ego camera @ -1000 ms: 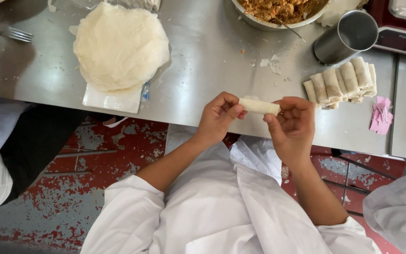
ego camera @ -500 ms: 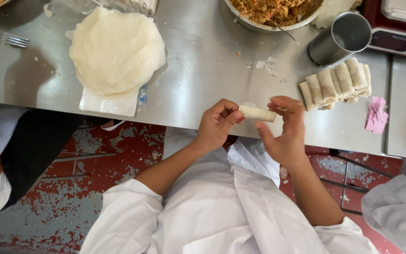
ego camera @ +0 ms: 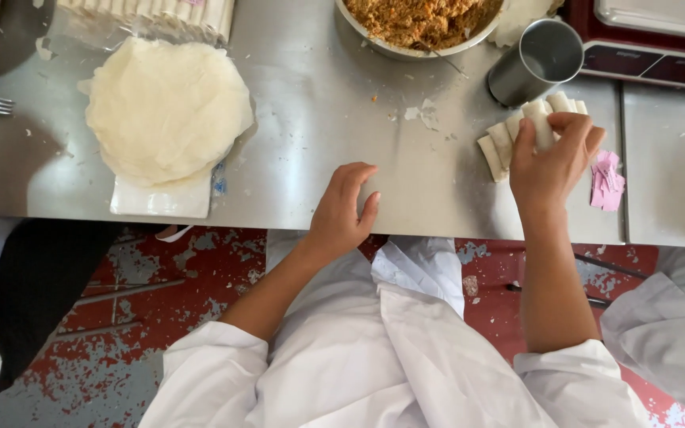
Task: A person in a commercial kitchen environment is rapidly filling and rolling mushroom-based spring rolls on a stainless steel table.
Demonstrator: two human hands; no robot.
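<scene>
The right hand (ego camera: pixel 549 162) pinches a rolled spring roll (ego camera: pixel 539 125) among the row of finished rolls (ego camera: pixel 501 143) near the worktop's (ego camera: pixel 319 127) front edge, beside a steel cup (ego camera: pixel 537 62). The left hand (ego camera: pixel 342 210) rests open and empty at the front edge. A stack of round wrappers (ego camera: pixel 168 107) lies towards the left.

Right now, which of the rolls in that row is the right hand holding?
The roll under the right hand's fingers, second from the far end of the row by the metal cup. The others lie untouched beside it.
</scene>
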